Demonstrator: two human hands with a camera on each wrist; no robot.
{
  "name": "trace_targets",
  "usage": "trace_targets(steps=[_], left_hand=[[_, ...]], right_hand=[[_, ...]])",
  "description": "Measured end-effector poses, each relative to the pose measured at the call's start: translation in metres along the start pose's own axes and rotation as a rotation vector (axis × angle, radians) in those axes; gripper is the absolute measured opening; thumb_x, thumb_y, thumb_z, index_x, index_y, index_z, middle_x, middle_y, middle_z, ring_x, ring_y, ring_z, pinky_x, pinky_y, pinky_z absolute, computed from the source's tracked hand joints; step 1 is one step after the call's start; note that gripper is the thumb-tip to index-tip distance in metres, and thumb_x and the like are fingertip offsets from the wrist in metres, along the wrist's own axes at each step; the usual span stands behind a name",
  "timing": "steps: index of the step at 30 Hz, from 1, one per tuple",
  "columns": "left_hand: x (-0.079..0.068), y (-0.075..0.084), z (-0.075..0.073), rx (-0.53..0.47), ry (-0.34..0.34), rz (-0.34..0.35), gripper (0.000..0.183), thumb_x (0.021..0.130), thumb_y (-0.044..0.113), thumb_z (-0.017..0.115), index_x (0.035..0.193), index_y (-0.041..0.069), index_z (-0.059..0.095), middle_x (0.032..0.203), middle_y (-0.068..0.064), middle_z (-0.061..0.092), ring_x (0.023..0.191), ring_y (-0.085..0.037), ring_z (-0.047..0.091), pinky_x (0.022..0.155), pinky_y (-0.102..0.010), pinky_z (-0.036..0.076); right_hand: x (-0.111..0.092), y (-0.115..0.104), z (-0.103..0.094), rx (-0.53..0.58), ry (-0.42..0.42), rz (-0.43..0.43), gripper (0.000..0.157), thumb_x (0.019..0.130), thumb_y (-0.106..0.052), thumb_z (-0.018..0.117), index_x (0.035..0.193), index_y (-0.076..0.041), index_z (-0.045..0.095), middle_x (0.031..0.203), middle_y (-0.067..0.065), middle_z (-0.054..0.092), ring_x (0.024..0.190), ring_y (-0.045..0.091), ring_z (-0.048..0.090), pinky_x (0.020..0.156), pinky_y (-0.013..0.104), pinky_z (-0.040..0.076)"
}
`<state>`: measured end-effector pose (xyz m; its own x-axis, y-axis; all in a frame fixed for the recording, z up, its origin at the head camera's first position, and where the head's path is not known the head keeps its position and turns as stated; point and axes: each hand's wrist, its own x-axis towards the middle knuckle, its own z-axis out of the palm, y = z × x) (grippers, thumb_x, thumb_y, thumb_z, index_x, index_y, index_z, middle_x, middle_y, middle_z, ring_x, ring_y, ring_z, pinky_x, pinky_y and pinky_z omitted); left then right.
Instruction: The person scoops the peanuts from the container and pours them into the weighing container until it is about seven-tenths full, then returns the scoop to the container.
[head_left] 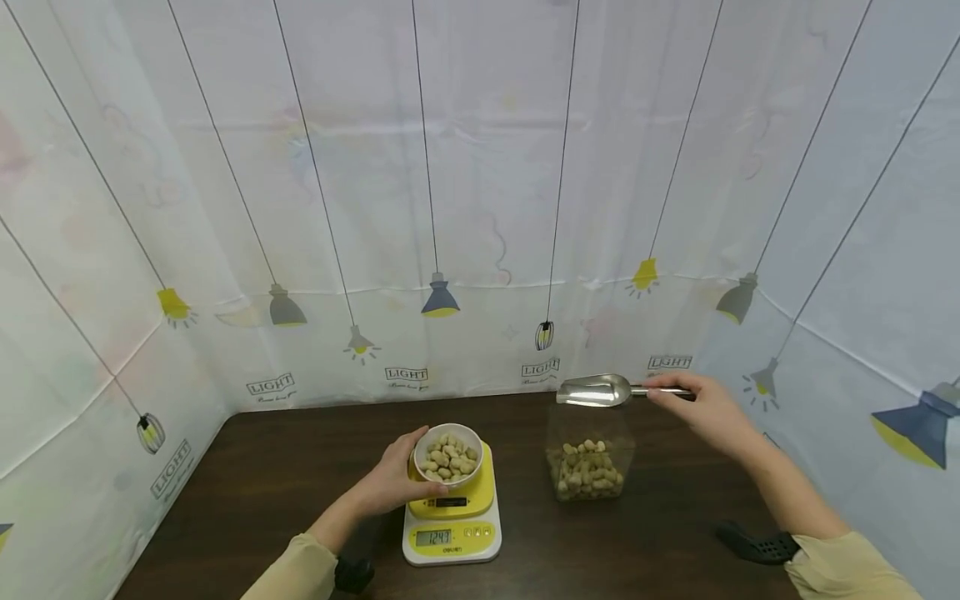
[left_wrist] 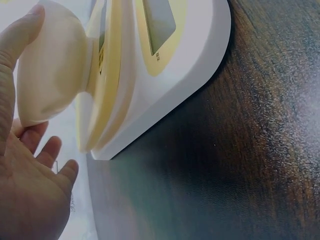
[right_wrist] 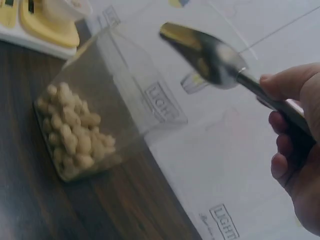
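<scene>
A white bowl (head_left: 468, 435) of peanuts (head_left: 448, 460) sits on the yellow platform of a kitchen scale (head_left: 491, 546). My left hand (head_left: 386, 479) grips the bowl from the left, thumb on the near side and fingers on the far side. The display (head_left: 433, 537) appears to read 124.7. My right hand (head_left: 705, 408) holds a metal scoop (head_left: 592, 390) by its handle, above a clear plastic container (right_wrist: 135, 85). No peanuts show in the scoop. Peanuts (right_wrist: 75, 130) fill the container's lower part.
Everything stands on a dark wooden table (head_left: 300, 467). A white curtain (head_left: 495, 167) printed with lamps rises along the back and both sides. Black wrist straps (head_left: 757, 546) are visible near both sleeves.
</scene>
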<state>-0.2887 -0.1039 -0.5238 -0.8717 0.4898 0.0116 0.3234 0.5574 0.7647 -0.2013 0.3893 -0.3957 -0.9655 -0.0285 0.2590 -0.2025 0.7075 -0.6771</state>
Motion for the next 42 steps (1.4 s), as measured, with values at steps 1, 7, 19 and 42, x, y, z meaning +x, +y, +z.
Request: trace_targets(steps=[1, 7, 19, 42], left_hand=[[-0.001, 0.000, 0.001, -0.003, -0.003, -0.002, 0.111, 0.078, 0.052, 0.087, 0.163, 0.017, 0.025, 0.159, -0.016, 0.031, 0.142, -0.036, 0.033, 0.105, -0.064, 0.037], [-0.002, 0.001, 0.002, -0.016, -0.006, 0.006, 0.112, 0.078, 0.054, 0.086, 0.164, 0.018, 0.024, 0.158, -0.014, 0.032, 0.140, -0.033, 0.035, 0.105, -0.063, 0.037], [-0.002, 0.004, 0.002, -0.023, -0.006, 0.007, 0.112, 0.079, 0.053, 0.086, 0.164, 0.017, 0.024, 0.160, -0.013, 0.031, 0.142, -0.034, 0.033, 0.106, -0.064, 0.036], [-0.008, 0.006, -0.008, -0.044, 0.012, 0.013, 0.119, 0.079, 0.054, 0.086, 0.166, 0.024, 0.011, 0.166, -0.009, 0.023, 0.151, -0.035, 0.022, 0.113, -0.066, 0.027]], right_hand=[[-0.002, 0.002, -0.003, -0.017, -0.003, -0.001, 0.034, 0.103, -0.037, 0.065, 0.124, -0.011, 0.072, 0.136, 0.017, 0.061, 0.113, 0.030, 0.059, 0.076, 0.037, 0.052], [-0.006, 0.011, -0.003, -0.156, -0.076, -0.021, 0.026, 0.102, -0.036, 0.066, 0.114, -0.015, 0.075, 0.123, 0.012, 0.067, 0.105, 0.030, 0.064, 0.075, 0.040, 0.051], [0.008, 0.010, 0.025, -0.184, -0.191, -0.036, 0.014, 0.099, -0.031, 0.071, 0.105, -0.019, 0.074, 0.104, -0.002, 0.068, 0.086, 0.015, 0.061, 0.071, 0.037, 0.048], [0.006, 0.019, 0.025, -0.179, -0.123, -0.080, 0.060, 0.101, -0.045, 0.065, 0.145, -0.008, 0.052, 0.136, 0.016, 0.052, 0.115, 0.035, 0.055, 0.089, 0.053, 0.047]])
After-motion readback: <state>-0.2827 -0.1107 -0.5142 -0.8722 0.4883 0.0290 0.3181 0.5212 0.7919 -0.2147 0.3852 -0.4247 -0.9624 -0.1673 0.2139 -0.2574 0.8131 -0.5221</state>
